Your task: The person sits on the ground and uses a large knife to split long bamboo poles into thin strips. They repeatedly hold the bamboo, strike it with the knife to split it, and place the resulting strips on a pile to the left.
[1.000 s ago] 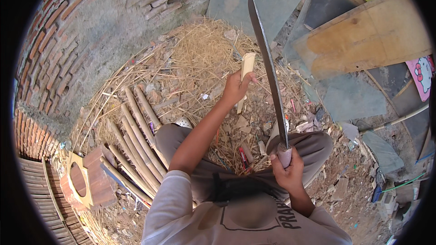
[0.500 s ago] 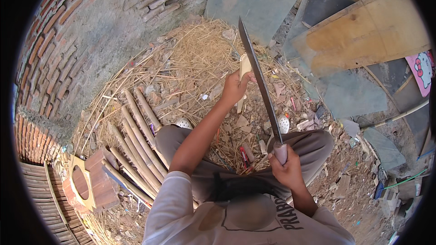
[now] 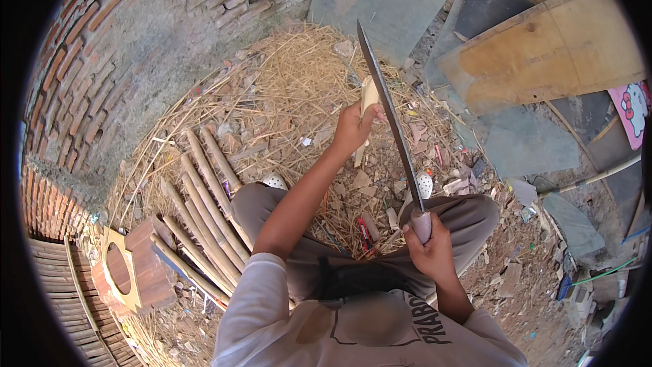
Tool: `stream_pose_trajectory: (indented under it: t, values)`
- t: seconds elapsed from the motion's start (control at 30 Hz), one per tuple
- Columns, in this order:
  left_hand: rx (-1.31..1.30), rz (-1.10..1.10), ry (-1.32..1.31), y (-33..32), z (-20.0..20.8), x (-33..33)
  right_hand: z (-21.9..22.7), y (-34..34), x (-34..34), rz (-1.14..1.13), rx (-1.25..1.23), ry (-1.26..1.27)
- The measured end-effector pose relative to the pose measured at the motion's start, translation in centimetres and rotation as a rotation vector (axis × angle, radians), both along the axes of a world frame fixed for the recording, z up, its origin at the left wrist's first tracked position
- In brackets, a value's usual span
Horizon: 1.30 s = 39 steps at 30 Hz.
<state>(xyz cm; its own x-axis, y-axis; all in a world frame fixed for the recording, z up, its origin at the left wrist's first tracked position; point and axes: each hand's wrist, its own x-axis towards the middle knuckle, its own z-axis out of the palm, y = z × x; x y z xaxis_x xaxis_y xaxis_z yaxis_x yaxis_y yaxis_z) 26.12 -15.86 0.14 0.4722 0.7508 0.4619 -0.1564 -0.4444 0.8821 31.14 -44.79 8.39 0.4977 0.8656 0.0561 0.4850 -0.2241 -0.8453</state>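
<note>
A long machete (image 3: 389,105) with a dark blade and pale handle points up and away from me. My right hand (image 3: 430,249) is wrapped round its handle, above my right knee. Out in front, my left hand (image 3: 354,127) grips a pale strip of split wood or bamboo (image 3: 370,92), which stands roughly upright. The blade passes just right of the strip and my left fingertips; whether it touches the strip I cannot tell. The strip's lower end shows below my fist, and part of its middle is hidden by the fingers.
Several peeled poles (image 3: 210,214) lie at my left, near a brown board with a round hole (image 3: 132,272). Straw and shavings (image 3: 292,68) cover the rubble ahead. A brick wall (image 3: 156,41) rises at the left. Flat sheets and boards (image 3: 543,47) lie at the right.
Both hands keep their grips. The machete and the strip have shifted only slightly, the strip's top a little upward; the whole view moves a little too.
</note>
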Motion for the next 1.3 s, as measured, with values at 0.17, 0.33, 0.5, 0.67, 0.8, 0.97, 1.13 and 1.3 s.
stream_pose_trajectory:
  t: [0.17,0.33,0.5,0.67,0.8,0.97,1.13,1.3]
  values:
    - [0.031,0.020,0.038,0.2,0.0,0.0,1.0,-0.6,-0.2,-0.024,0.024,0.081]
    - [0.008,-0.001,0.059,0.4,-0.4,0.3,1.3,-0.6,-0.6,-0.015,0.305,-0.033]
    - [0.041,0.002,0.042,0.1,-0.4,0.2,-1.6,-0.1,-0.1,-0.041,-0.043,-0.048]
    - [-0.050,-0.063,0.111,0.1,0.4,-0.9,-1.4,-0.1,-0.1,-0.019,-0.015,0.033]
    - [0.372,0.088,0.221,-0.2,5.2,-2.5,-1.3,-0.5,0.5,-0.025,-0.041,0.006]
    - [1.041,0.433,0.022,2.7,26.2,-6.8,-1.2,-0.7,1.3,-0.018,-0.020,0.034]
    - [1.368,0.287,0.215,-2.0,36.3,-4.0,-0.2,-0.5,1.5,0.023,-0.067,0.030]
    - [1.336,-0.057,0.764,1.3,20.7,3.1,0.3,-0.9,1.5,0.004,-0.086,0.027]
